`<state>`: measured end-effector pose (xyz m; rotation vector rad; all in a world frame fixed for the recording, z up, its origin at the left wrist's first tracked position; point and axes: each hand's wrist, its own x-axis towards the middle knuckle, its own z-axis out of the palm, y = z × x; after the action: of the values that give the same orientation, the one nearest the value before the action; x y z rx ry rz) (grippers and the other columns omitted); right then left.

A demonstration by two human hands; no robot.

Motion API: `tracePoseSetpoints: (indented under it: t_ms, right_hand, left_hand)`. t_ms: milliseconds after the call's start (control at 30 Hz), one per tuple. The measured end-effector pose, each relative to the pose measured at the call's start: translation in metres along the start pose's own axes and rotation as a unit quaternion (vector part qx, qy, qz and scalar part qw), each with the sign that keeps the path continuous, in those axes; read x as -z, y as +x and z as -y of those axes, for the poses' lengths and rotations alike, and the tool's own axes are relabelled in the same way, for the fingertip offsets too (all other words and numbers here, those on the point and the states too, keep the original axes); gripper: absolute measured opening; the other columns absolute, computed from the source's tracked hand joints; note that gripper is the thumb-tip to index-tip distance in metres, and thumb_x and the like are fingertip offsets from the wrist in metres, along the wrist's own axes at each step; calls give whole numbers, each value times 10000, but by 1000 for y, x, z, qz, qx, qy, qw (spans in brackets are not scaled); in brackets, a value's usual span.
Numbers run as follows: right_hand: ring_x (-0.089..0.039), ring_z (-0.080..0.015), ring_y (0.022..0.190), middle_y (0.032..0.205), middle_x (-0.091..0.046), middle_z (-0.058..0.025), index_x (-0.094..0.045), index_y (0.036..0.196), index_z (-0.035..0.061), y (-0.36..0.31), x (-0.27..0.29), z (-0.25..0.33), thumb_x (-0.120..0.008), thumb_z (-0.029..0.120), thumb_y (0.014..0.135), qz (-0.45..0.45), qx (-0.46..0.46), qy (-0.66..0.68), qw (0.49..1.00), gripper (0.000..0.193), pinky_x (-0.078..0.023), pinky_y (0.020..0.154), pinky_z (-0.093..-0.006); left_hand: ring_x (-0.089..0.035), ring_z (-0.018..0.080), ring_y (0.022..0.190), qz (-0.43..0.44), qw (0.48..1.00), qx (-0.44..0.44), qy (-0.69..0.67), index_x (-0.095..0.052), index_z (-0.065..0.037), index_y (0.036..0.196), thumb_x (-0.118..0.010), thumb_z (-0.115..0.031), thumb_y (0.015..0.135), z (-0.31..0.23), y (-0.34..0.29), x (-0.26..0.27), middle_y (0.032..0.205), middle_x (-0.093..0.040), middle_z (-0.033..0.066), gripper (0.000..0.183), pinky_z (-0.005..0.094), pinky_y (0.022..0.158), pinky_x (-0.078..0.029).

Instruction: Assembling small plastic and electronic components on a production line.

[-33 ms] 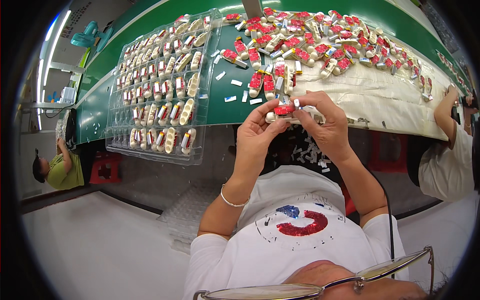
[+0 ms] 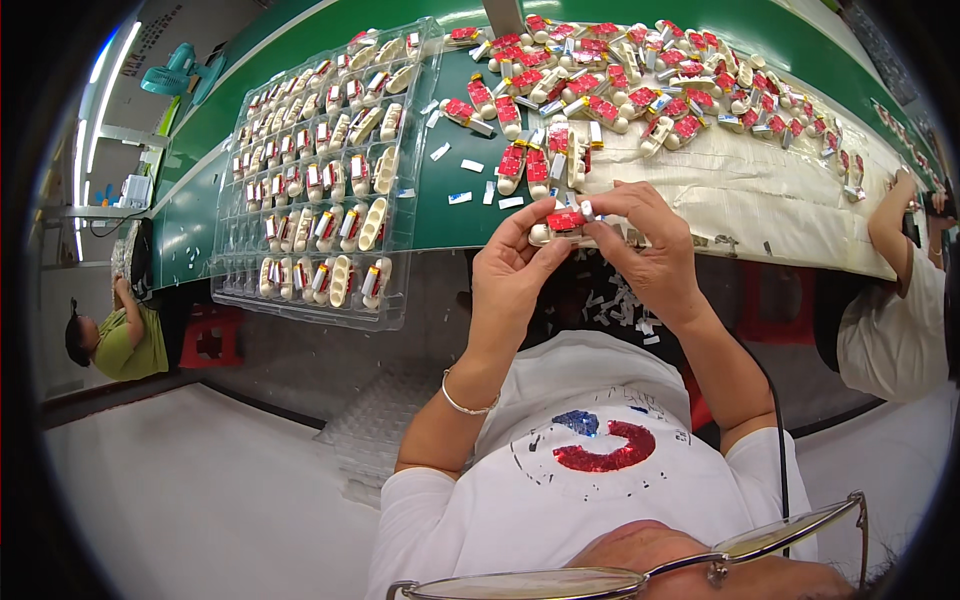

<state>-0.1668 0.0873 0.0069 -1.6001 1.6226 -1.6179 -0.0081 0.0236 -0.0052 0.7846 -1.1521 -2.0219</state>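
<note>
My left hand (image 2: 513,272) is closed at the front edge of the green table, its thumb and fingertips pinching one end of a cream plastic casing with a red circuit board (image 2: 565,221). My right hand (image 2: 652,252) is closed at the casing's other end, and a small white piece (image 2: 587,208) shows at its fingertips. Whether that piece is attached to the board is too small to tell. Beyond my hands lie similar casings (image 2: 537,165) with red boards and silver, battery-like cells.
A clear plastic tray (image 2: 397,290) filled with rows of cream casings stands at left, overhanging the table edge. A large pile of casings (image 2: 600,80) covers the far table. White paper scraps (image 2: 472,165) lie between them. Co-workers sit at far left (image 2: 135,340) and right (image 2: 890,330).
The small white piece at my right fingertips has shifted slightly left and down against the red board. My left hand keeps its hold on the casing.
</note>
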Motion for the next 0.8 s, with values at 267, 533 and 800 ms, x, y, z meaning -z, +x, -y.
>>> tracePoseSetpoints:
  t_ms: [267, 533, 800]
  right_hand:
    - [-609, -242, 840, 887, -641, -34, -694, 1086, 153, 5, 4, 3, -700, 78, 781, 56, 133, -197, 970, 313, -462, 926, -445]
    - [-613, -240, 855, 889, -637, -33, -698, 1090, 155, -1, 4, 0, -705, 83, 771, 75, 112, -183, 974, 327, -464, 937, -447]
    - [-596, -249, 864, 899, -635, -33, -706, 1073, 149, 3, 0, 4, -712, 87, 763, 67, 115, -224, 966, 316, -478, 828, -379]
  left_hand:
    - [-604, 110, 1013, 3, 993, -92, 75, -549, 65, 1216, -602, 42, 889, -4, -3, 0, 1121, -630, 107, 332, 239, 900, -503]
    - [-607, 137, 1033, 5, 994, -84, 75, -574, 55, 1160, -613, 40, 881, -9, -7, 1, 1139, -629, 125, 281, 260, 924, -505]
    - [-607, 121, 997, -12, 987, -119, 107, -591, 43, 1091, -641, 18, 868, -8, -2, -2, 1138, -631, 125, 229, 237, 886, -505]
